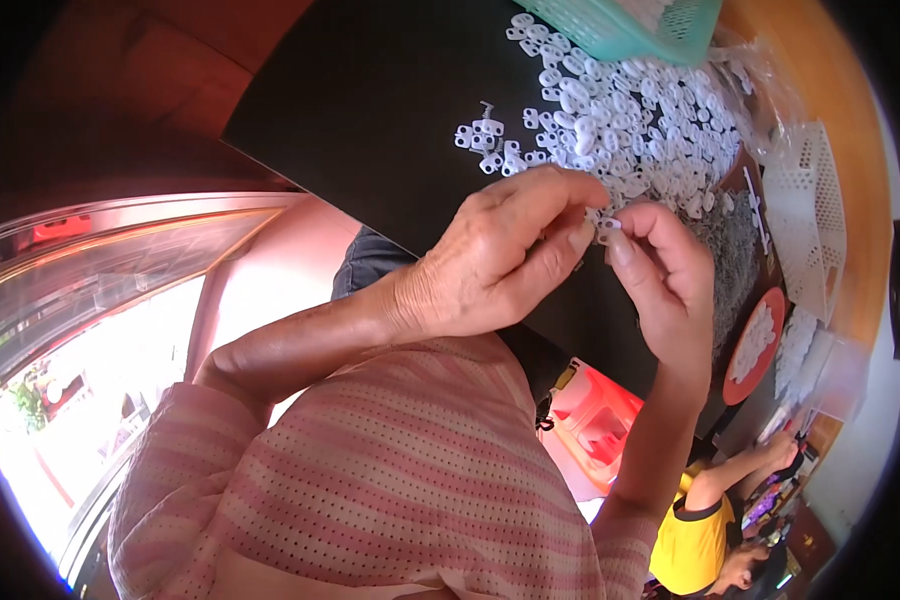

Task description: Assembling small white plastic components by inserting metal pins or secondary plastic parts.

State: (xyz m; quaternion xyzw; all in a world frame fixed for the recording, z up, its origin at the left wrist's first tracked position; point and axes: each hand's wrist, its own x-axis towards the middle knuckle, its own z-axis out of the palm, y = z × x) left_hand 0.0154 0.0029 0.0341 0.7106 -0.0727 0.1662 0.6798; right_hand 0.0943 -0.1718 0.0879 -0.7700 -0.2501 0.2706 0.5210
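Note:
Both my hands meet above the near part of a dark table [360, 110]. My right hand [670, 270] pinches a small white plastic piece with dark holes [607, 229] between thumb and fingertip. My left hand [495, 255] is closed, its thumb and forefinger pressed together at the piece's left side; whatever lies between them is mostly hidden. Just beyond the hands spreads a pile of similar white plastic pieces [630, 120], many with two holes. A small cluster of pieces [485, 135] lies left of the pile, with a thin coil like a spring beside it.
A green plastic basket [610, 35] stands at the far edge. To the right lie a grey mass of fine wiry parts [730, 260], a red dish of white bits [733, 385] and a white perforated tray [815, 220]. Another person in a yellow shirt [690, 545] is at lower right.

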